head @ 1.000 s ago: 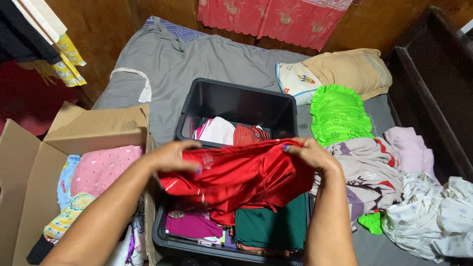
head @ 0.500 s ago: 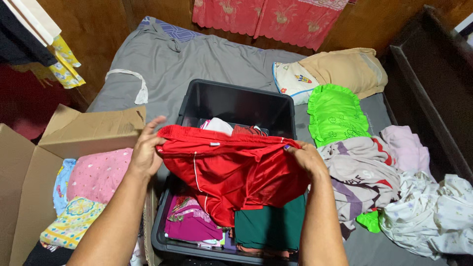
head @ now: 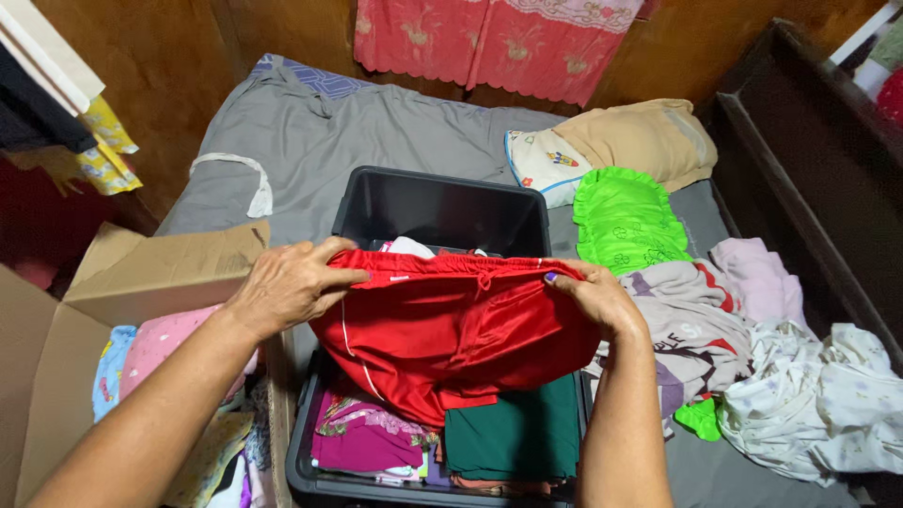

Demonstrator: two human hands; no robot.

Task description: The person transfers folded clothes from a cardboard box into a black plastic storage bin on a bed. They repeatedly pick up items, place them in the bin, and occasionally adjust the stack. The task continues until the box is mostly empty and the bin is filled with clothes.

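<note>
Now both hands, left hand [head: 287, 282] and right hand [head: 594, 299], pinch the shiny red satin shorts [head: 451, 329] by the waistband, fingers clamped, mid-fold; a neat halving seems due.

bin [head: 348, 212] on bed [head: 282, 141] | box [head: 141, 273] left | pillows [head: 625, 221] right
</note>
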